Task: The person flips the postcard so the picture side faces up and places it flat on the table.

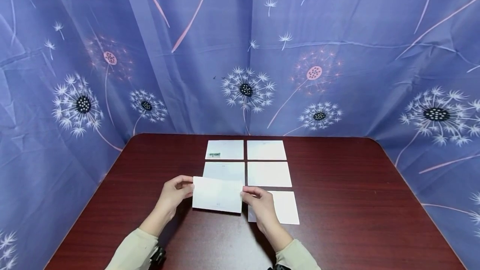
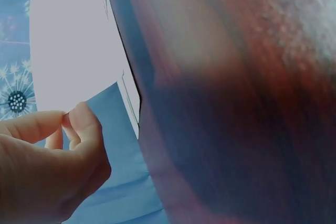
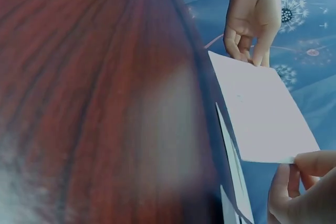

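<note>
A white card [image 1: 217, 195] is held between both hands, tilted up over the near left part of the card layout. My left hand [image 1: 174, 193] pinches its left edge between thumb and fingers. At the opposite edge, my right hand [image 1: 260, 205] pinches the card the same way. In the left wrist view, the thumb and fingers of the left hand [image 2: 58, 156] meet at the card's corner. Faint small print [image 3: 239, 98] shows on the card in the right wrist view. Behind it lies another white card [image 1: 225, 170], its lower part hidden.
More white cards lie in two columns: one with a small dark picture [image 1: 225, 149] at the back left, one at the back right [image 1: 266, 150], one at middle right [image 1: 269, 174] and one at near right [image 1: 285, 207]. A blue dandelion-print curtain [image 1: 195, 74] surrounds the dark red table [image 1: 348, 203].
</note>
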`<action>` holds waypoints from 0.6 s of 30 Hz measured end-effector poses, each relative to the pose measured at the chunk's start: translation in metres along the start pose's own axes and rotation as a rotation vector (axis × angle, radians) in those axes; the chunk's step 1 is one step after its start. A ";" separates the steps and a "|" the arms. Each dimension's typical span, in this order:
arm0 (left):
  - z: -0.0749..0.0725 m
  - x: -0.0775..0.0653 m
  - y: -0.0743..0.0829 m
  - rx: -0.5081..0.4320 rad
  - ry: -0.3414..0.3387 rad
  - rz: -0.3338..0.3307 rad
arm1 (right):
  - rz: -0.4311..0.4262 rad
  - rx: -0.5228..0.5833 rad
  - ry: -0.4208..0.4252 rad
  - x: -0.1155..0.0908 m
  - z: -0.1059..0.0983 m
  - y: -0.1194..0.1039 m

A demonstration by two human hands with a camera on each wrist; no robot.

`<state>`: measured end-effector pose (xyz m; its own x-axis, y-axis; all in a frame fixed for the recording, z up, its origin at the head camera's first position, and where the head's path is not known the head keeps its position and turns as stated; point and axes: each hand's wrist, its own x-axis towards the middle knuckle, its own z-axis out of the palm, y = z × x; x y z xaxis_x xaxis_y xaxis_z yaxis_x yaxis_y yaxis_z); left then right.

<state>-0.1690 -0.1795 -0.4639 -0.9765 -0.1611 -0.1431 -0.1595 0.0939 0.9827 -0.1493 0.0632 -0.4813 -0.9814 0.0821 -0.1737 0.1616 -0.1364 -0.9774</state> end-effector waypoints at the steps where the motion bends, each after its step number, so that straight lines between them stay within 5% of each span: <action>1: 0.000 -0.001 0.001 -0.011 0.002 0.001 | -0.004 0.013 0.005 0.000 0.000 -0.001; 18: 0.003 -0.003 0.009 -0.108 0.023 0.003 | -0.033 0.057 0.024 0.001 -0.002 -0.009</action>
<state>-0.1677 -0.1749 -0.4551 -0.9732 -0.1833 -0.1386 -0.1388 -0.0118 0.9902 -0.1516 0.0663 -0.4730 -0.9832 0.1114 -0.1448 0.1222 -0.1888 -0.9744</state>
